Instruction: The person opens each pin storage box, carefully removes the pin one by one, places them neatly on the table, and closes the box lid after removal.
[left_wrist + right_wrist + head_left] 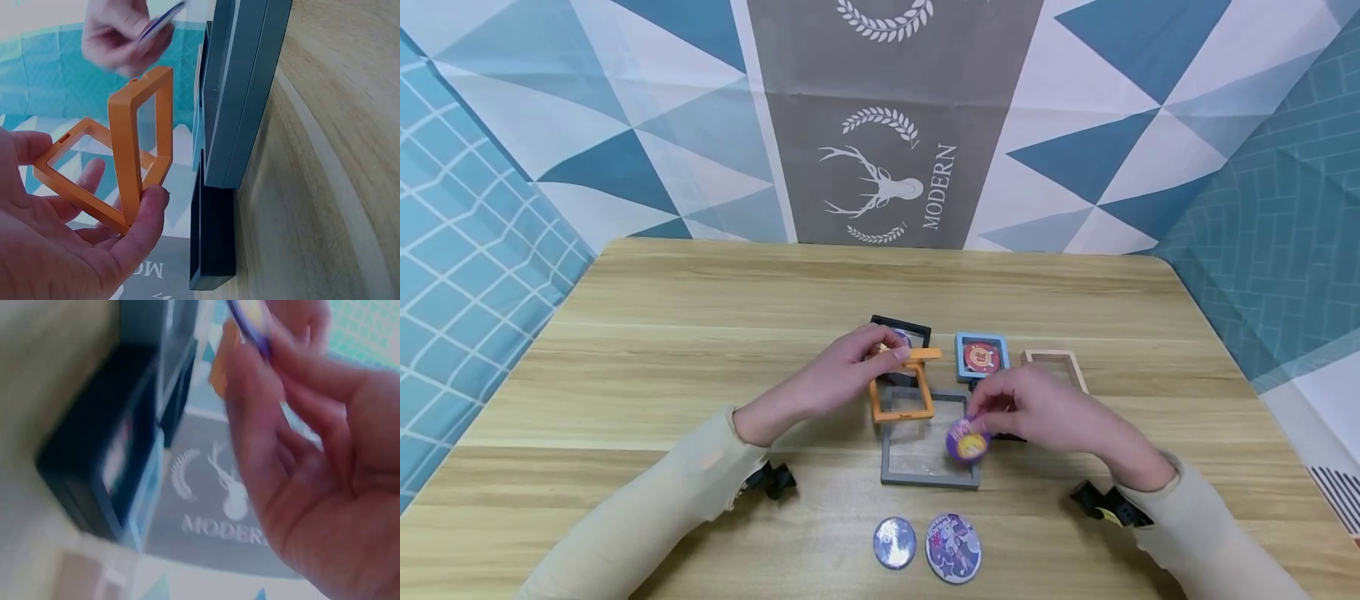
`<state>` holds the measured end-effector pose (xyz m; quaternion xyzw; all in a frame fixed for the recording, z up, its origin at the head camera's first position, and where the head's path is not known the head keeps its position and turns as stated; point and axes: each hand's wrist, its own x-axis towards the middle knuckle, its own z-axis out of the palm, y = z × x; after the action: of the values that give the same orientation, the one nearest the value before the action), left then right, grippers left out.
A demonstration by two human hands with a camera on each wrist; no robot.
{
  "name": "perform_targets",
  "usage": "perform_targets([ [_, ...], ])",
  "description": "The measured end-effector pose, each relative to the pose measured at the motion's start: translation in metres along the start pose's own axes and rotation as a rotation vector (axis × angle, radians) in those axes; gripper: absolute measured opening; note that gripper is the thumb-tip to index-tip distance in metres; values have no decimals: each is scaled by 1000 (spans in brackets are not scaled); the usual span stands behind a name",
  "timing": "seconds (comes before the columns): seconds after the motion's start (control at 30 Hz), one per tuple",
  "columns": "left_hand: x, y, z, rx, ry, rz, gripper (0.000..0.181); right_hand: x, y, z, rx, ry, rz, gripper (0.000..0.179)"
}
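My left hand (pixel 846 371) holds a small orange display frame (pixel 904 416) by its edges. In the left wrist view the orange frame (pixel 128 156) is hinged apart, its two halves at an angle, with clear film inside. Between thumb and fingers, my right hand (pixel 1041 408) pinches a round purple badge (pixel 967 442) with a yellow picture, just right of the orange frame. Both are held over a larger grey frame (pixel 928 480) with a clear window. From the side, the badge (pixel 161 22) looks thin and tilted.
Behind the hands lie a black frame (pixel 917 327), a light blue frame (pixel 959 358) around a red badge (pixel 982 357), and a beige frame (pixel 1077 372). Another black frame (pixel 1013 438) is partly hidden under my right hand. Nearer me lie a blue badge (pixel 894 543) and a purple-white badge (pixel 953 548).
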<state>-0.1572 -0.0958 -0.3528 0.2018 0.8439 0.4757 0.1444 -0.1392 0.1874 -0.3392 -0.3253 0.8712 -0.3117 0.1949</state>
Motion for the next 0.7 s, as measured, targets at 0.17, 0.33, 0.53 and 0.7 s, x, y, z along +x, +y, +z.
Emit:
perform_targets([
  [0.17,0,0,-2,-2,-19,9,32,-9,-2,-4,-63,-249,-19,15],
  [0.33,0,0,-2,17,-24,15,28,-10,-8,7,-152,-349,44,18],
  [0.53,0,-2,0,24,-34,23,26,-9,-16,22,-213,-373,147,21],
  [0.7,1,-3,1,-13,-51,30,23,-7,-17,28,-213,-361,168,23],
])
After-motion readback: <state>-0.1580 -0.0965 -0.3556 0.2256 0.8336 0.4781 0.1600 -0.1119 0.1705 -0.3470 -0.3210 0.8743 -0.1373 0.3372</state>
